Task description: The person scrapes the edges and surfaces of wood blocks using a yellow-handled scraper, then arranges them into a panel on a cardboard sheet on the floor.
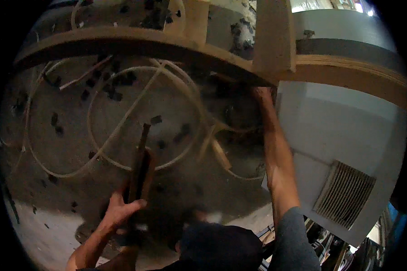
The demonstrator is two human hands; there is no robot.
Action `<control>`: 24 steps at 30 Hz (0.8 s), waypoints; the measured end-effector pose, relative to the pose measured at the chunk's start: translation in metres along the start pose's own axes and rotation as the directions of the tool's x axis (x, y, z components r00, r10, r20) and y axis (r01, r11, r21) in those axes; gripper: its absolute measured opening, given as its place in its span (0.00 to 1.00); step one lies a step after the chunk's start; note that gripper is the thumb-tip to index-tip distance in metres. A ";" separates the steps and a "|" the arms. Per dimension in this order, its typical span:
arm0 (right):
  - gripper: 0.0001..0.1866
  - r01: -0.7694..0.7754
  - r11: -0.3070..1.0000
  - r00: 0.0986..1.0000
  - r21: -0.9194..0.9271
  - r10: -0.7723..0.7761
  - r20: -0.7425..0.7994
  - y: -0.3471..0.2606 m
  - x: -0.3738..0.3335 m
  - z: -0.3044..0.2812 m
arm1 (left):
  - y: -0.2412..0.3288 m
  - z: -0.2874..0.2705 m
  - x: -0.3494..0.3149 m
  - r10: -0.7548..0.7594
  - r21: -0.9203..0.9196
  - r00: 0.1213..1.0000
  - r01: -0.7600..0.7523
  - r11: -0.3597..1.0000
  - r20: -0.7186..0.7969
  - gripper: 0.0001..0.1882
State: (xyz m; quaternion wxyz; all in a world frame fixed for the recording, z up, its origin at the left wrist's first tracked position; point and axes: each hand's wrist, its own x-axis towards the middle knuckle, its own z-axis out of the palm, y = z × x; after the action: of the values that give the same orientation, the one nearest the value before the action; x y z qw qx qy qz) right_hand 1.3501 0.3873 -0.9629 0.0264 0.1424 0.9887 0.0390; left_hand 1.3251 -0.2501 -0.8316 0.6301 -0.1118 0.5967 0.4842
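Observation:
My left hand (120, 211) is wrapped round a long dark tool (140, 176), held upright at the lower left. A narrow bar tops the tool, and one side is reddish brown; its exact kind is too dim to tell. My right arm stretches up and forward beside a pale panel. At its end my right hand (263, 92) reaches beneath a wooden beam (352, 74), close to the foot of a wooden upright (274, 38). The fingers there are hidden in shadow under the wood, so what they touch does not show.
A long wooden rail (122, 37) crosses the far side. Loops of pale hose (117, 128) lie on the dark floor among scattered black scraps (115, 95). The pale panel (343, 122) at right carries a slatted vent (347, 194). Dark clutter (330, 253) lies at the lower right.

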 end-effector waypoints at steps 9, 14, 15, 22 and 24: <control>0.51 -0.613 0.704 0.770 0.358 0.634 0.072 -0.123 -0.029 -0.060 | -0.031 -0.003 0.003 0.152 0.069 0.985 -0.147 0.987 -0.079 0.49; 0.47 -0.553 0.643 0.821 0.530 0.531 0.212 -0.151 -0.070 -0.100 | 0.004 0.019 0.001 0.047 0.100 0.996 -0.055 0.993 0.078 0.52; 0.43 -0.457 0.715 0.865 0.530 0.497 0.076 -0.155 -0.085 -0.098 | 0.005 0.025 0.002 0.063 0.139 0.995 -0.073 0.988 0.078 0.52; 0.26 -0.395 0.797 0.882 0.456 0.469 -0.056 -0.149 -0.104 -0.092 | -0.010 0.028 -0.003 0.068 0.250 0.994 -0.087 0.964 0.084 0.50; 0.29 -0.462 0.654 0.848 0.599 0.523 0.084 -0.141 -0.111 -0.085 | -0.008 0.027 -0.004 0.083 0.257 0.990 -0.111 0.960 0.117 0.50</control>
State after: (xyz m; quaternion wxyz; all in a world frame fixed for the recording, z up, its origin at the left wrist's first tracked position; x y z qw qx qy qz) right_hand 1.4118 0.2154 -0.8853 -0.0789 0.4038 0.8728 -0.2627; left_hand 1.3496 -0.2365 -0.8250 0.6454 0.0276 0.6263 0.4364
